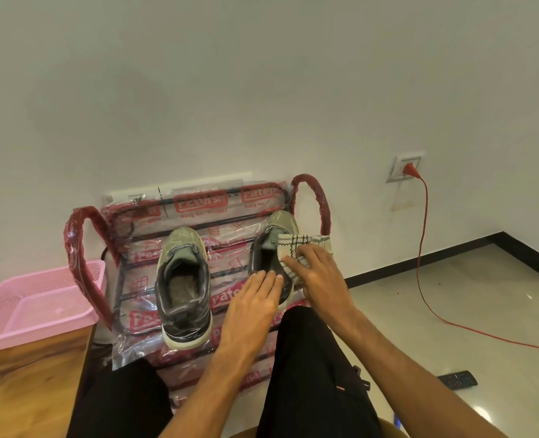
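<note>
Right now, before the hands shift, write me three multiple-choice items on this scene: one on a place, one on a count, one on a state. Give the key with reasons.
1. Where does the pink basket stand?
A. on the wooden table at the left
B. on the floor by the wall
C. on the person's lap

2. How many shoes stand on the rack?
A. one
B. two
C. three

3. What is the right hand doing?
A. hanging idle
B. gripping the basket
C. pressing the checked cloth against the right-hand shoe

Key:
1 A, its base sits on the tabletop.
2 B, a pair stands side by side.
3 C, its fingers lie flat on the cloth over the shoe's side.
</note>
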Motion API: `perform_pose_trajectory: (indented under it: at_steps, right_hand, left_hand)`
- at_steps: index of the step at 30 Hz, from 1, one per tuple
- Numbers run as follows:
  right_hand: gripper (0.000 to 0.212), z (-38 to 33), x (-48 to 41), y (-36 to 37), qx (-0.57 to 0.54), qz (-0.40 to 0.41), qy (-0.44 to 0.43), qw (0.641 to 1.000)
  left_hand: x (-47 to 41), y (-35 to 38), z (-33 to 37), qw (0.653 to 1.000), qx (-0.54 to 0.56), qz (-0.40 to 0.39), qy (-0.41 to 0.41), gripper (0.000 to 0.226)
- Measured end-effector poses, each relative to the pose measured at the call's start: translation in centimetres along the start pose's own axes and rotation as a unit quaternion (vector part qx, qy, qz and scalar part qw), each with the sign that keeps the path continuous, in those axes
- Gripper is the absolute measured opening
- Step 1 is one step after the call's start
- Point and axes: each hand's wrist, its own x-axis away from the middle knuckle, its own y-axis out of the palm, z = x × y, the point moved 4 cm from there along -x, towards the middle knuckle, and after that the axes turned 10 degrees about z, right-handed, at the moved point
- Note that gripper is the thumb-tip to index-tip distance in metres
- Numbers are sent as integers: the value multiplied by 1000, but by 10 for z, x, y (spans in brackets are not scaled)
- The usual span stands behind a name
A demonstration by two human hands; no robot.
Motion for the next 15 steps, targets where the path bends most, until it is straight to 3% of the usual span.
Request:
perform_pose_trajectory:
  at_steps: [6,9,11,15]
  right_hand:
    - [72,5,9,-2,28,14,-54,998]
    - [63,29,-9,-7,59,22,45,997]
    - [57,38,-12,-12,23,33,99,994]
    - [60,6,3,-15,-25,58,16,998]
  left_hand:
    - [-1,5,0,999,36,29,-12,80]
    - [-3,6,-1,998,46,31,1,79]
    - [-2,6,-2,998,45,37,-1,80]
    - [-4,6,-1,997,57,48,-6,75]
